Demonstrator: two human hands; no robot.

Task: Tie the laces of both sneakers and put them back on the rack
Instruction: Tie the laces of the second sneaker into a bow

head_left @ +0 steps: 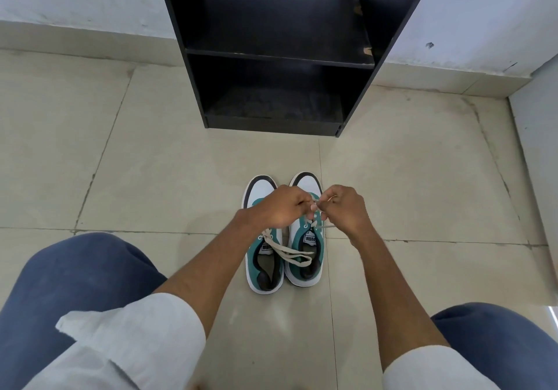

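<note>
Two white and teal sneakers stand side by side on the tiled floor, toes pointing at the rack. The left sneaker (263, 272) has cream laces knotted near its tongue, with a loop lying across onto the right sneaker (305, 266). Both hands hover over the right sneaker's lacing. My left hand (280, 210) pinches one end of its lace (324, 227). My right hand (344, 208) pinches the other end close beside it. The black rack (277, 54) stands beyond the shoes with bare shelves.
A pale wall runs behind the rack, with a raised skirting along the floor. A wall corner juts in at the far right (537, 124). My knees in blue trousers (75, 284) frame the shoes on both sides.
</note>
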